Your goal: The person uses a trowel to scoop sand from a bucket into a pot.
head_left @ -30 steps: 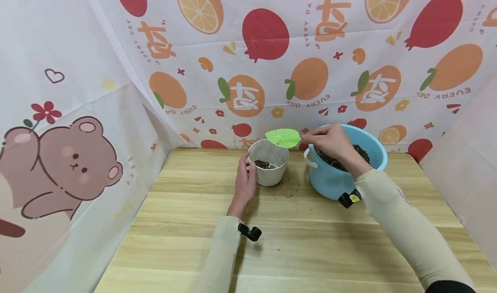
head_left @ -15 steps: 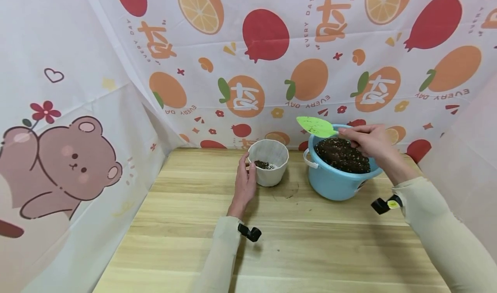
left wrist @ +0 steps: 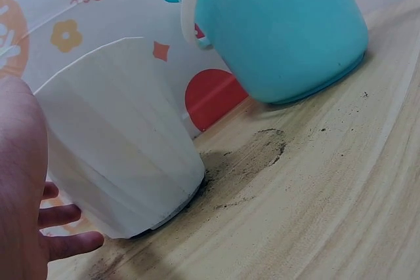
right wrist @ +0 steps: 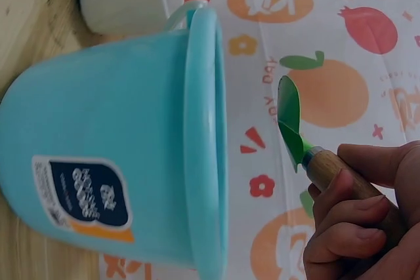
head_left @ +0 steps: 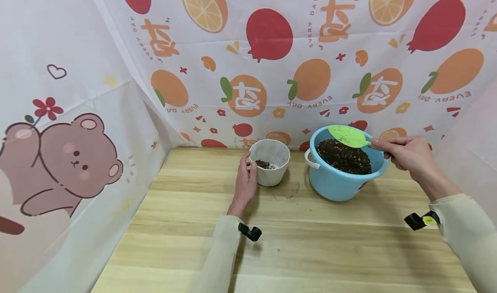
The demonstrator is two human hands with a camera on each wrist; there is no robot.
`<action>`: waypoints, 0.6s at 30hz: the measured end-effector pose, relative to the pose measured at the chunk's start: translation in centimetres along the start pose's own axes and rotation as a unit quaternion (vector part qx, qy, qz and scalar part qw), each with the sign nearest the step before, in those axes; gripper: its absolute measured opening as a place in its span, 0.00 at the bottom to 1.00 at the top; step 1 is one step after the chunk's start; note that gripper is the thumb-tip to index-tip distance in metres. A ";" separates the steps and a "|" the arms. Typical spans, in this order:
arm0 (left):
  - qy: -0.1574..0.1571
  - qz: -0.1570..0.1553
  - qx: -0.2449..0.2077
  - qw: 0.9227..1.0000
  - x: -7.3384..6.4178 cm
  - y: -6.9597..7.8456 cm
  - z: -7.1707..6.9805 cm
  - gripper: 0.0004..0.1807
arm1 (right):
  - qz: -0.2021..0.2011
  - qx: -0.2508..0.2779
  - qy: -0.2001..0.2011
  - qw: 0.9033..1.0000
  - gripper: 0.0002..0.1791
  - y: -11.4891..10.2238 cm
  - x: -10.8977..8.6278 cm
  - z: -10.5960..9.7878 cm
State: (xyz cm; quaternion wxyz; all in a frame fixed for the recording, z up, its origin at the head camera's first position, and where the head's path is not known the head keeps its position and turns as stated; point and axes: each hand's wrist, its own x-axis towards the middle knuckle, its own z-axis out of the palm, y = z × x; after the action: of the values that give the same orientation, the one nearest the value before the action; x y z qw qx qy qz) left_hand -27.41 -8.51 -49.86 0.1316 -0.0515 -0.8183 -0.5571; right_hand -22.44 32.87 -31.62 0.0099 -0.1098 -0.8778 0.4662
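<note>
My right hand grips the wooden handle of a small trowel with a bright green, leaf-shaped blade. The blade hangs above a light blue bucket of dark soil; specks of soil cling to it. To the left stands a white pot with a little soil inside. My left hand rests against the pot's left side, thumb in front. In the left wrist view, this hand's fingers extend loosely along the pot, partly hidden behind it.
The pot and bucket stand side by side on a wooden table, near its back edge. Loose soil specks lie between them. A fruit-printed cloth hangs right behind. A white handle sits on the bucket's left side.
My right hand has carried the trowel rightward, from over the pot's rim to above the bucket, and lowered it slightly. The left hand and both containers have stayed put.
</note>
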 end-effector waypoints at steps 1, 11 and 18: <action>-0.001 -0.002 0.000 1.000 0.0 0.0 0.0 0.28 | -0.002 -0.004 0.001 1.000 0.16 0.2 -0.1 -0.1; -0.001 -0.005 0.002 1.000 0.1 -0.1 -0.1 0.27 | -0.009 -0.042 -0.001 0.999 0.19 1.7 -0.3 -0.9; -0.002 -0.003 0.002 1.000 0.1 -0.2 0.0 0.28 | -0.007 -0.093 0.000 0.996 0.26 2.4 -0.4 -1.3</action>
State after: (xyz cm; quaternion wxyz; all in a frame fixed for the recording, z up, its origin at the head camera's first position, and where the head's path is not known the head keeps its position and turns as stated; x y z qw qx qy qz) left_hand -27.52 -8.63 -50.05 0.1286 -0.0494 -0.8201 -0.5554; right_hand -21.42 35.19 -32.84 0.0034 -0.1042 -0.9180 0.3827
